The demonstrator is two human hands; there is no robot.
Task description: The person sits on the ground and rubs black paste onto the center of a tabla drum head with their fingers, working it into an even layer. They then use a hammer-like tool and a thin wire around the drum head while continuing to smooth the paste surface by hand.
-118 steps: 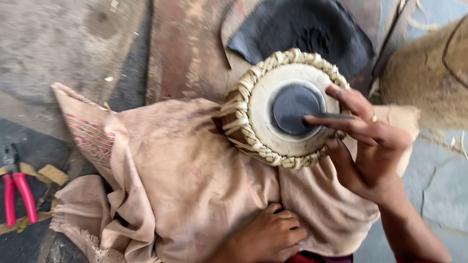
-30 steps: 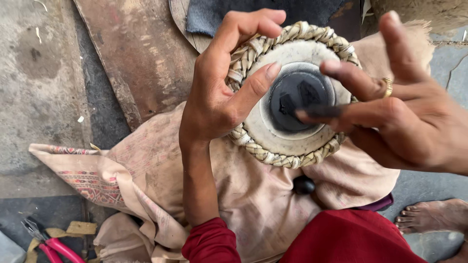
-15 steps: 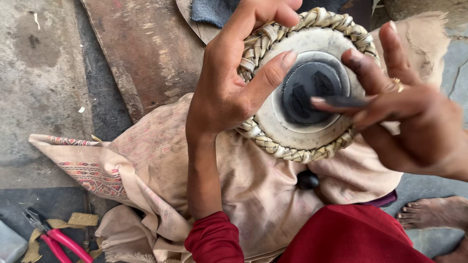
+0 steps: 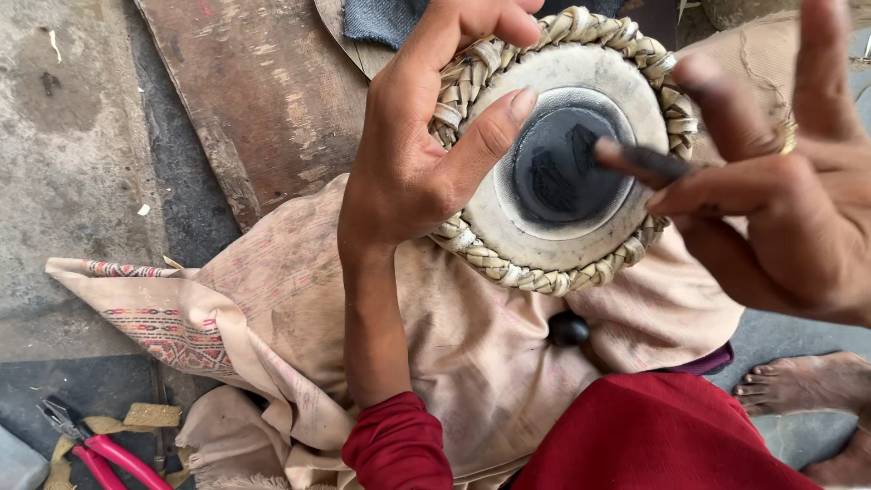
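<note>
Landmark: one small drum (image 4: 581, 240) with a pale skin, a black round patch in its middle and a braided straw-coloured rim; every place below is told from it.
Pliers: one pair with pink-red handles (image 4: 95, 445), far down-left of the drum on the floor, cut off by the bottom edge, lying among tan scraps.
Floor: grey concrete (image 4: 63, 136) left of the drum.
Cloth: one beige cloth (image 4: 454, 336) with a patterned border, spread under and below the drum; its folds hide what the drum rests on.
Board: one brown wooden board (image 4: 263, 91) up-left of the drum, its top cut off.
Dark fabric: one blue-grey piece (image 4: 381, 18) above the drum, mostly out of frame.
Left hand: left hand (image 4: 417, 154) grips the drum's left rim, fingers curled over the braid at the top, thumb pressed on the pale skin beside the black patch; red sleeve at the forearm.
Black knob: one small round black thing (image 4: 569, 328) just below the drum, half sunk in the cloth; hard to make out.
Right hand: right hand (image 4: 780, 200) at the drum's right, fingers spread, one blackened fingertip on the black patch; a ring on one finger; wrist cut off.
Foot: one bare foot (image 4: 798, 386) down-right of the drum, partly out of frame.
</note>
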